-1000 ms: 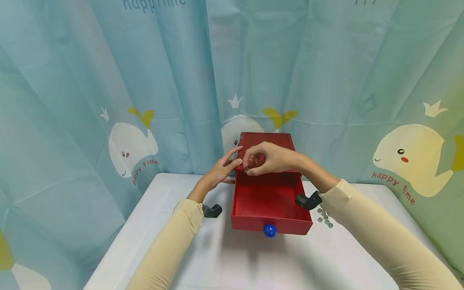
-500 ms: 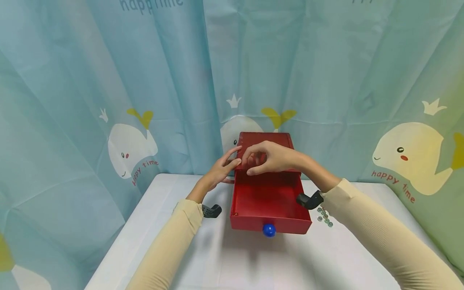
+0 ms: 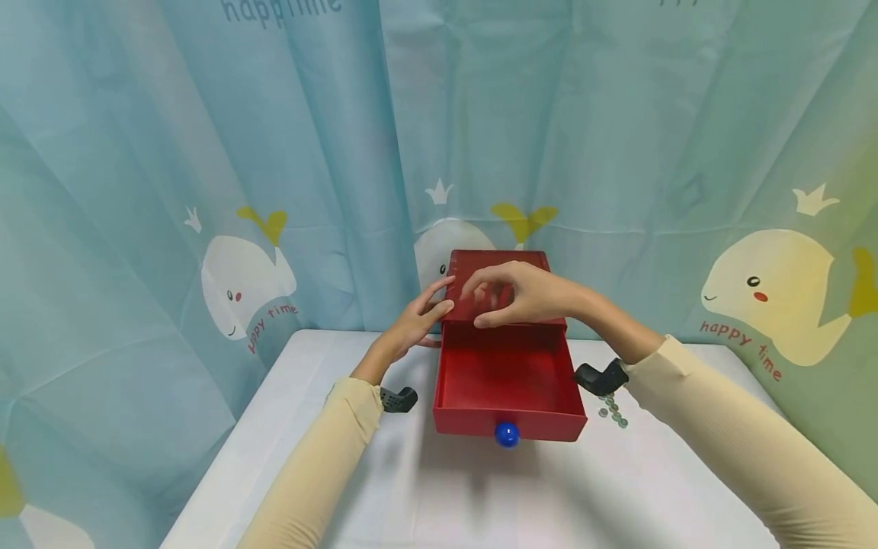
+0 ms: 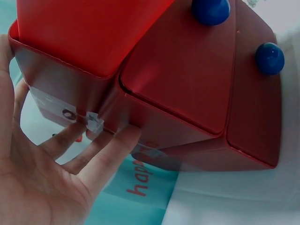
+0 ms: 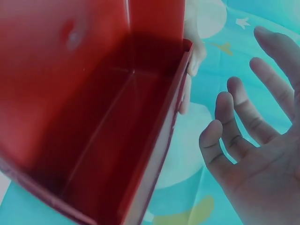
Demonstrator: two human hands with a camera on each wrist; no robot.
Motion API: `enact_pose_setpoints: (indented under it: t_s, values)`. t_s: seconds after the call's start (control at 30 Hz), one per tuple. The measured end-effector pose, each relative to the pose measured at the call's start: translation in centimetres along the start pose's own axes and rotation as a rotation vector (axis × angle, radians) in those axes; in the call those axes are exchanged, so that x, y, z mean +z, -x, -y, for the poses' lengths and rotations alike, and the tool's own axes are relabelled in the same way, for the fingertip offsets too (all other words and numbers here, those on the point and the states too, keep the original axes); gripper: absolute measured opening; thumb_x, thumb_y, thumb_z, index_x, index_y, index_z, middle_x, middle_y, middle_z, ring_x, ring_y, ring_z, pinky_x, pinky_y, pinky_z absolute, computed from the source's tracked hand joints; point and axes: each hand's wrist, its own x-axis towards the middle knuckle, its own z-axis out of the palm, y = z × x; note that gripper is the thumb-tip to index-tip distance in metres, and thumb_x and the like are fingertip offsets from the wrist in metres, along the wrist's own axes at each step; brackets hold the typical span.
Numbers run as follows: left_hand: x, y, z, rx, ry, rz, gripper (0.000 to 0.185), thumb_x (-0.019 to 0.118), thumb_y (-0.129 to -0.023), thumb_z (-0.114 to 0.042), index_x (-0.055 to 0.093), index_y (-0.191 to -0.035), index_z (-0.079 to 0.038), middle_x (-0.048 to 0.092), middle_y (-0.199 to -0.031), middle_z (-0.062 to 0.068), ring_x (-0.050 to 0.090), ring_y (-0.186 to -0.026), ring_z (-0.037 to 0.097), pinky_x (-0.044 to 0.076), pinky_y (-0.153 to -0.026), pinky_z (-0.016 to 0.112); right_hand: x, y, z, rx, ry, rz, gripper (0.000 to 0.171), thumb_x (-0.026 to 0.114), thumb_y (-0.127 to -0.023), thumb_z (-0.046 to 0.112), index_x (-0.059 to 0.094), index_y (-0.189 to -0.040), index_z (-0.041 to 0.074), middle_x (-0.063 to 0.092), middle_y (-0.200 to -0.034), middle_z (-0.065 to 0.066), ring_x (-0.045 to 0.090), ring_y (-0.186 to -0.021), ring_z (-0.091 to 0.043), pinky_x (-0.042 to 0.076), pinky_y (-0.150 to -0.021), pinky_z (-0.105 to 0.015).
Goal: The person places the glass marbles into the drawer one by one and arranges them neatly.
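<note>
A red box point(image 3: 499, 263) stands at the back of the white table, its top drawer point(image 3: 507, 377) pulled out toward me, with a blue knob point(image 3: 507, 434) on the front. My left hand point(image 3: 418, 320) rests with straight fingers against the box's left side point(image 4: 70, 93); the left wrist view shows the fingers point(image 4: 101, 154) touching it. My right hand point(image 3: 511, 293) hovers over the drawer's back end, fingers spread and holding nothing point(image 5: 262, 154). The drawer's inside point(image 5: 108, 131) looks dark, and I see nothing lying in it. Two more blue knobs point(image 4: 269, 58) show lower on the box.
Several small coin-like discs point(image 3: 613, 412) lie on the table point(image 3: 480, 496) right of the drawer, by my right wrist. A pale blue whale-print curtain point(image 3: 274, 191) closes in the back and both sides. The table's front edge is out of view.
One second ago my right hand pinched a small round piece over the drawer; now its fingers are spread and hold nothing. The left hand has stayed on the box.
</note>
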Motion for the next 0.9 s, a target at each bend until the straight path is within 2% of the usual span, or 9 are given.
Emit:
enact_pose_setpoints:
  t_s: [0.23, 0.47, 0.63, 0.9]
  values:
    - [-0.1, 0.1, 0.0, 0.008, -0.009, 0.004, 0.059, 0.056, -0.104, -0.04, 0.033, -0.159, -0.042, 0.039, -0.16, 0.013, 0.045, -0.141, 0.036, 0.056, -0.091, 0.059, -0.8, 1.6, -0.1, 0.045, 0.004, -0.04, 0.041, 0.082, -0.088, 0.031, 0.069, -0.127, 0.023, 0.066, -0.111, -0.005, 0.066, -0.086, -0.017, 0.06, -0.076, -0.038]
    - [-0.3, 0.2, -0.1, 0.02, -0.019, 0.002, 0.059, 0.055, -0.104, -0.04, 0.033, -0.159, -0.041, 0.038, -0.16, 0.014, 0.044, -0.142, 0.036, 0.056, -0.091, 0.06, -1.7, 3.7, -0.9, 0.126, -0.009, -0.078, 0.052, 0.083, -0.086, 0.028, 0.062, -0.134, 0.022, 0.063, -0.111, -0.009, 0.066, -0.079, -0.02, 0.061, -0.069, -0.033]
    - [-0.4, 0.2, 0.0, 0.018, -0.018, -0.005, 0.058, 0.055, -0.105, -0.039, 0.033, -0.159, -0.043, 0.04, -0.159, 0.013, 0.045, -0.141, 0.035, 0.057, -0.091, 0.059, -2.3, 5.1, -1.4, 0.121, -0.007, -0.117, 0.053, 0.082, -0.088, 0.025, 0.06, -0.135, 0.02, 0.063, -0.107, -0.008, 0.063, -0.082, -0.02, 0.059, -0.067, -0.032]
    - [-0.2, 0.1, 0.1, 0.011, -0.016, -0.006, 0.059, 0.056, -0.104, -0.041, 0.034, -0.158, -0.045, 0.042, -0.156, 0.013, 0.047, -0.139, 0.034, 0.057, -0.091, 0.057, -3.2, 8.3, -2.0, 0.111, -0.019, -0.188, 0.053, 0.083, -0.088, 0.016, 0.06, -0.135, 0.024, 0.061, -0.107, 0.001, 0.065, -0.082, -0.015, 0.057, -0.066, -0.028]
